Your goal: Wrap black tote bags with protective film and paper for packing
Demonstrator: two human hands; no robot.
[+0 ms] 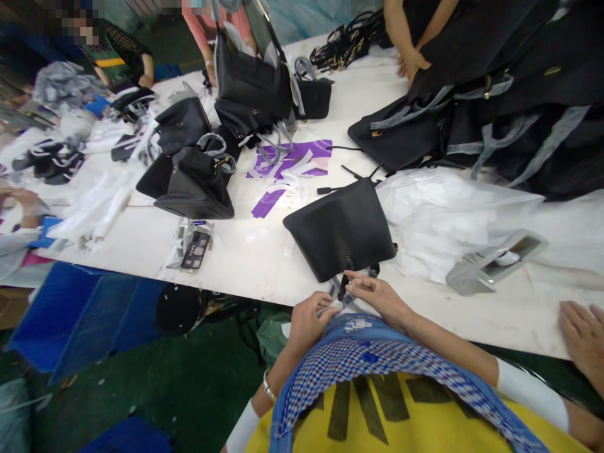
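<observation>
Pinching the short black strap (343, 286) of the black handbag (340, 229), my right hand (377, 296) has thumb and forefinger pressed together on it. My left hand (309, 318) is curled into a loose fist just beside, closed on the clear wrapping (333, 307) below the strap, I judge to hold it taut. The handbag lies flat at the near edge of the table (264, 270), its strap hanging over that edge where both hands can reach it.

Crumpled white paper (438, 220) touches the bag's right side, with a grey tabletop tool (495, 261) beyond. A small dark device (195, 250) lies left, near the same edge. Another person's hand (585, 336) rests at the near edge, far right. More black bags (195, 182) crowd the middle; nothing blocks my hands.
</observation>
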